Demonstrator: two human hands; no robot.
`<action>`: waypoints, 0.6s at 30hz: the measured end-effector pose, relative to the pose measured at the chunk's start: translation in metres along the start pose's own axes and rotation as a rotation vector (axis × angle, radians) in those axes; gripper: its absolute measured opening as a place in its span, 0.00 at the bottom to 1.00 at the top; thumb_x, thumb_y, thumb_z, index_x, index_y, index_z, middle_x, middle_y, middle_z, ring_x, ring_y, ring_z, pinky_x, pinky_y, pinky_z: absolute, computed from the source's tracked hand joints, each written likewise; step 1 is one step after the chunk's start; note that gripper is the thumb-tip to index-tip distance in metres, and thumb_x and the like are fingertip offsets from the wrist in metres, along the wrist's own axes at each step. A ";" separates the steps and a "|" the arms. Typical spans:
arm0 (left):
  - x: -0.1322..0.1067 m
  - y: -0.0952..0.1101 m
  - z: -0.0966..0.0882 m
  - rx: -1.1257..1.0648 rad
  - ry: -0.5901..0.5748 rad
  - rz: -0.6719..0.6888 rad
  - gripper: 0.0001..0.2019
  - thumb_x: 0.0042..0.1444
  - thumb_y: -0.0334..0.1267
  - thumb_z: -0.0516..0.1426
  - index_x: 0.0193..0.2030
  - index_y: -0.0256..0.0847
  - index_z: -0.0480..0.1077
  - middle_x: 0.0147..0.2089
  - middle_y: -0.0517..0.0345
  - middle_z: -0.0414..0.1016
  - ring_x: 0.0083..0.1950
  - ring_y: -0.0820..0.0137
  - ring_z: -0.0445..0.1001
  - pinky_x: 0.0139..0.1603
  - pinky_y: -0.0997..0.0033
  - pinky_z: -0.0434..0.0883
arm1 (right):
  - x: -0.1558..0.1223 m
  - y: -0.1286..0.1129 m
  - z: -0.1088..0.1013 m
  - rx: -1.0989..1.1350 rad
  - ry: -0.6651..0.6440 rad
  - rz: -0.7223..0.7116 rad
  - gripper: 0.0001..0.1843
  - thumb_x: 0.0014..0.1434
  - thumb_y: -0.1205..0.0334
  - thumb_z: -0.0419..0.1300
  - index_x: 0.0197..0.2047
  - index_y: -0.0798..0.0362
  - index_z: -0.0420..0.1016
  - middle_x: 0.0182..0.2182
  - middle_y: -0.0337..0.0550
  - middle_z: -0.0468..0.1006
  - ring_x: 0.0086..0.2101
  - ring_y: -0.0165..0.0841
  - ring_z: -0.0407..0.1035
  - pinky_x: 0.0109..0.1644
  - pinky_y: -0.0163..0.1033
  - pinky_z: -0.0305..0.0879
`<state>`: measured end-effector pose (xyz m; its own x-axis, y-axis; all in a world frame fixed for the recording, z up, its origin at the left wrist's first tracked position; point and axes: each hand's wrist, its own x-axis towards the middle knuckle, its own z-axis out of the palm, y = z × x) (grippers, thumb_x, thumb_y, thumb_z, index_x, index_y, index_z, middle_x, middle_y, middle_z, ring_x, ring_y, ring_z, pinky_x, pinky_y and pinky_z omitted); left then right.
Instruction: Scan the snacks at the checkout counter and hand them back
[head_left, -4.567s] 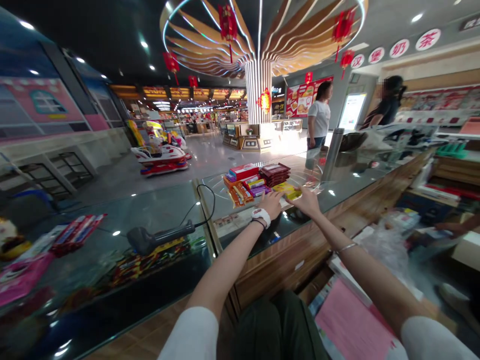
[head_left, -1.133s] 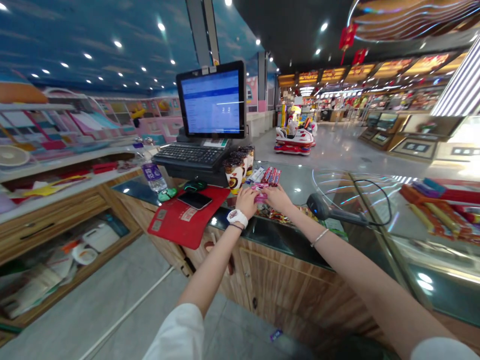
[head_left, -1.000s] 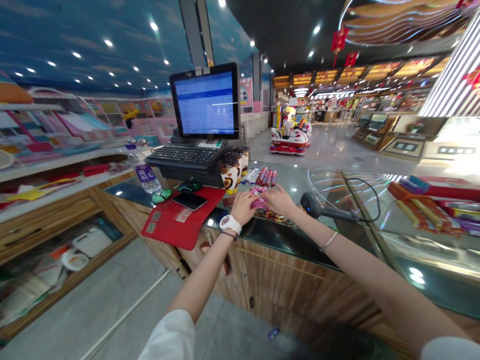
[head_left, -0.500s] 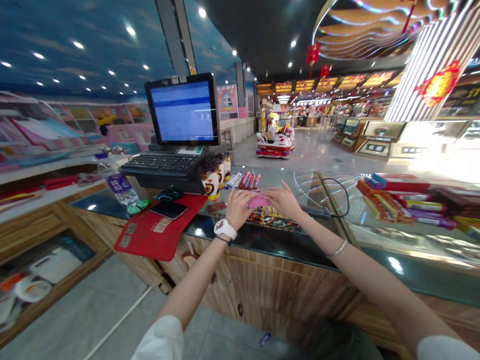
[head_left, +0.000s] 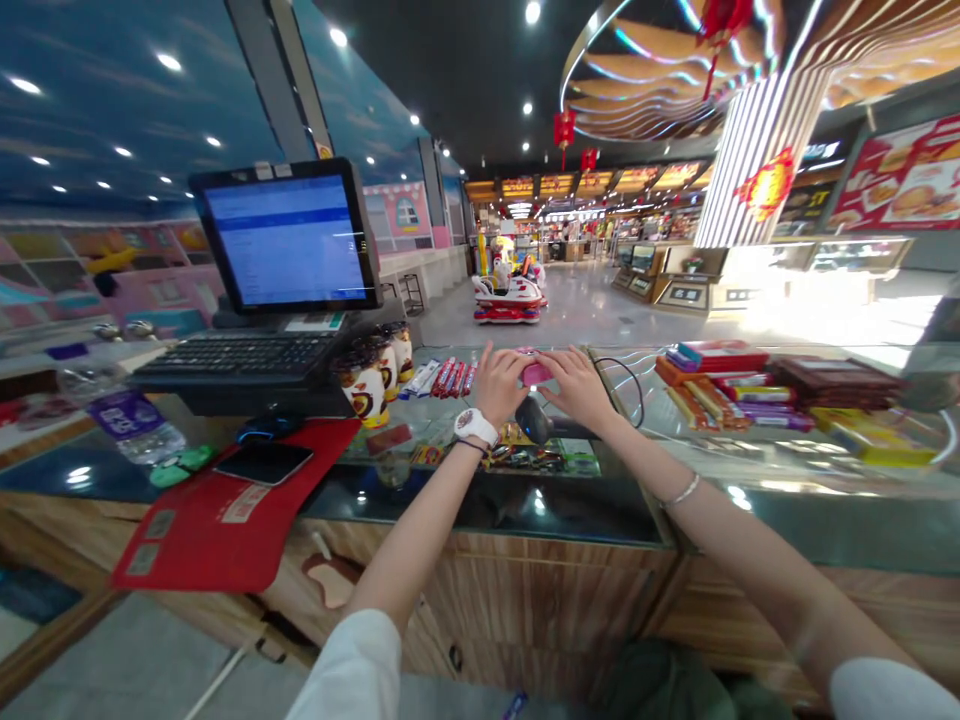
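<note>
A small pink packet [head_left: 537,373] is pinched between my two hands above the glass counter; its far side is covered by fingers. My left hand [head_left: 499,385], with a white watch on the wrist, grips its left end. My right hand [head_left: 576,385] has the right end, fingers bent over the top. Just below them lies a dark handheld scanner [head_left: 534,420], its handle pointing right under my right wrist. Red-wrapped bars [head_left: 454,379] lie in a row to the left of my left hand. Small colourful packets [head_left: 529,456] show through the glass beneath.
On the left stand a monitor [head_left: 289,235], a keyboard [head_left: 232,355] and several patterned cups [head_left: 366,390]. A phone [head_left: 264,462] rests on a red mat [head_left: 217,540], near a water bottle [head_left: 127,415]. Boxes and snack bars [head_left: 724,395] are stacked at right, beyond a looping cable [head_left: 637,385].
My view has swung to the right, so the counter things sit further left. The pink packet is raised slightly further from me, still in both hands, and the scanner head now shows below it.
</note>
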<state>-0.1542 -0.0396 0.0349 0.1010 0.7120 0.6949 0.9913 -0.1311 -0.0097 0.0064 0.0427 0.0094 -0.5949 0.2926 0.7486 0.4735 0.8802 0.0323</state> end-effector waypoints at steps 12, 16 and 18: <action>0.013 -0.019 0.048 -0.116 0.104 0.069 0.21 0.57 0.32 0.60 0.58 0.44 0.69 0.60 0.50 0.73 0.68 0.58 0.65 0.74 0.45 0.53 | -0.026 0.044 0.014 0.034 0.237 0.125 0.17 0.64 0.66 0.54 0.54 0.50 0.73 0.50 0.45 0.81 0.51 0.38 0.75 0.71 0.57 0.50; 0.012 -0.029 0.047 -0.110 0.110 0.040 0.17 0.59 0.34 0.58 0.55 0.45 0.71 0.57 0.52 0.75 0.66 0.58 0.67 0.74 0.43 0.52 | -0.026 0.050 0.018 0.128 0.211 0.121 0.17 0.64 0.63 0.54 0.55 0.49 0.72 0.51 0.45 0.80 0.53 0.38 0.74 0.72 0.58 0.49; 0.012 -0.028 0.045 -0.111 0.114 0.056 0.15 0.60 0.35 0.58 0.54 0.46 0.72 0.54 0.54 0.77 0.64 0.58 0.68 0.75 0.44 0.51 | -0.026 0.050 0.019 0.148 0.199 0.135 0.18 0.64 0.63 0.54 0.57 0.49 0.70 0.51 0.45 0.80 0.53 0.38 0.73 0.72 0.58 0.49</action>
<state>-0.1772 0.0040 0.0112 0.1392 0.6190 0.7729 0.9685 -0.2480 0.0242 0.0335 0.0862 -0.0206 -0.3869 0.3442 0.8554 0.4309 0.8877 -0.1623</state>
